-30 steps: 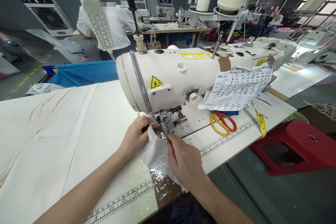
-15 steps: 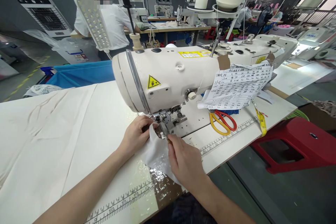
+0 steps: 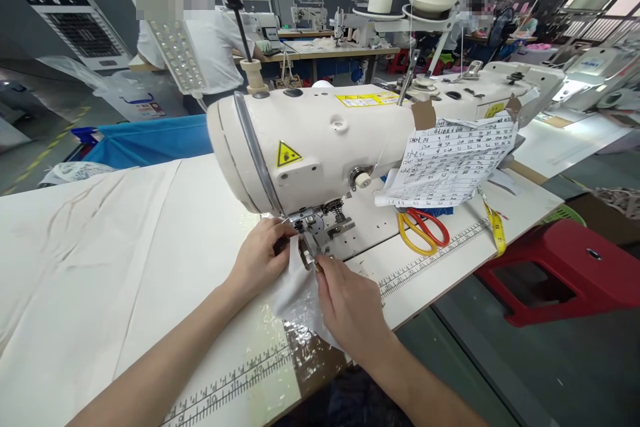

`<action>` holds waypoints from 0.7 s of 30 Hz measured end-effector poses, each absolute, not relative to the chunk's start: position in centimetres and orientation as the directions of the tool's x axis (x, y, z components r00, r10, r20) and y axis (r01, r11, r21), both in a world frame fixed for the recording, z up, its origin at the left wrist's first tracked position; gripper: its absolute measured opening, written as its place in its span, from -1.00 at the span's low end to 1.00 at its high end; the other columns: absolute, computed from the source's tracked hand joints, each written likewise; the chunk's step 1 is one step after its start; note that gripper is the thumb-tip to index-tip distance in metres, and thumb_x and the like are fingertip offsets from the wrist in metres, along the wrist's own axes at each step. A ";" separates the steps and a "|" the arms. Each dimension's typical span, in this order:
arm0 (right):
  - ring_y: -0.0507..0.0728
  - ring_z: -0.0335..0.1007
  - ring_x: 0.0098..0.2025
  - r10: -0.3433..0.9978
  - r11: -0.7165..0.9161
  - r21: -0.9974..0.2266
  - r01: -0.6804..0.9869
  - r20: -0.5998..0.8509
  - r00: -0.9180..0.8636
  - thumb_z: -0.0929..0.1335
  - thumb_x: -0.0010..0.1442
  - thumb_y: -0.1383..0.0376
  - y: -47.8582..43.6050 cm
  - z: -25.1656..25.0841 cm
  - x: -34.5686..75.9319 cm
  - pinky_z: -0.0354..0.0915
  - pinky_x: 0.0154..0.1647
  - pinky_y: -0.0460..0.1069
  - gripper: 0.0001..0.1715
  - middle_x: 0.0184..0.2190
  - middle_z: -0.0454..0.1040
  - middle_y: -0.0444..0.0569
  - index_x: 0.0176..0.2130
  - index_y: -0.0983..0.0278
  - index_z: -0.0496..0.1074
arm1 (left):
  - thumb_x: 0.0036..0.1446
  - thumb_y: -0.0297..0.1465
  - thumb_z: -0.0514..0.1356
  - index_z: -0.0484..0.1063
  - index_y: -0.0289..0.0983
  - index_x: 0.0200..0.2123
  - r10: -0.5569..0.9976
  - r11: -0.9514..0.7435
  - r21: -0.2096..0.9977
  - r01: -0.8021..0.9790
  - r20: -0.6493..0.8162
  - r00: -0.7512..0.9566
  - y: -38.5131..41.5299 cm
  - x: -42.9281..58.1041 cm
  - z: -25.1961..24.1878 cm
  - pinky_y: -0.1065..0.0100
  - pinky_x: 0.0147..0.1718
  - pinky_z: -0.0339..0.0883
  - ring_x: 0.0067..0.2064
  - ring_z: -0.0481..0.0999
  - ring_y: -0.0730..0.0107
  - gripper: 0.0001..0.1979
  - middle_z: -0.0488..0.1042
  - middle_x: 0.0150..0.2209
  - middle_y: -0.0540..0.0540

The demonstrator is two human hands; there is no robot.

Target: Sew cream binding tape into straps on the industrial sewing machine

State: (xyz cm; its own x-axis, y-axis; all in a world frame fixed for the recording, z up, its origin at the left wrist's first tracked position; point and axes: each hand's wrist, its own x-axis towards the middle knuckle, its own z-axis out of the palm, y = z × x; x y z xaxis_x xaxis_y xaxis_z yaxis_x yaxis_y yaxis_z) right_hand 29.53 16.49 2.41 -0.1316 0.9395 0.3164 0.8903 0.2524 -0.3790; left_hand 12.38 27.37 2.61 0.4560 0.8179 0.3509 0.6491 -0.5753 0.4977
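A white sewing machine (image 3: 310, 147) stands on the table, its presser foot area close above both hands. A piece of white fabric (image 3: 300, 290) lies under the needle area and hangs toward me. My left hand (image 3: 263, 252) is closed on the fabric's left side, fingertips next to the presser foot. My right hand (image 3: 350, 297) pinches the fabric's edge just right of the metal guide (image 3: 311, 252). The fingertips of both hands are partly hidden, and the needle itself cannot be made out.
Red and yellow-handled scissors (image 3: 423, 232) lie right of the machine, near a yellow tape measure (image 3: 496, 230). A handwritten sheet (image 3: 455, 160) is taped to the machine. White cloth (image 3: 75, 247) covers the table's left. A red stool (image 3: 565, 267) stands at right; a person (image 3: 210, 47) works behind.
The fabric's raised, curled edge by the presser foot now lies lower and flatter. Both hands keep nearly the same place and grip. The view has shifted slightly.
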 end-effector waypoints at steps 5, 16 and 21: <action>0.16 0.58 -0.33 0.938 0.261 -0.353 0.899 0.314 -0.149 0.22 0.39 0.41 16.6 2.5 29.6 0.31 -0.48 -0.05 -0.65 -0.19 0.63 0.09 0.12 0.37 0.37 | 0.15 -0.34 0.03 0.45 -0.25 -0.29 0.797 -0.602 0.452 0.659 0.384 0.465 27.6 12.3 2.3 0.17 -0.26 0.40 -0.25 0.46 0.17 -0.78 0.51 -0.32 -0.14; 0.19 0.61 -0.30 0.942 0.249 -0.377 0.892 0.310 -0.132 0.21 0.39 0.42 16.5 2.6 29.5 0.37 -0.48 0.00 -0.66 -0.17 0.64 0.10 0.11 0.39 0.37 | 0.14 -0.25 0.11 0.47 -0.21 -0.35 0.879 -0.474 0.638 0.606 0.312 0.359 27.6 11.7 2.0 0.27 -0.27 0.38 -0.28 0.50 0.27 -0.80 0.54 -0.32 -0.05; 0.17 0.61 -0.32 0.949 0.230 -0.346 0.910 0.287 -0.130 0.24 0.38 0.43 16.7 2.7 29.4 0.35 -0.51 -0.01 -0.65 -0.18 0.64 0.07 0.12 0.39 0.38 | 0.13 -0.34 0.13 0.46 -0.22 -0.36 0.832 -0.556 0.593 0.583 0.397 0.389 27.6 11.6 1.8 0.29 -0.26 0.41 -0.27 0.51 0.29 -0.87 0.55 -0.30 -0.05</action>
State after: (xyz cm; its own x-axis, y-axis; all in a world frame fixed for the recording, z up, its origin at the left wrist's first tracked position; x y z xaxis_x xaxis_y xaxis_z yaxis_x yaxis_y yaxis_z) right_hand 29.41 16.72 2.65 -0.1304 0.9491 0.2868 0.9097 0.2295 -0.3460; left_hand 11.58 27.64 1.76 0.3888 0.8315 0.3968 0.5833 -0.5555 0.5926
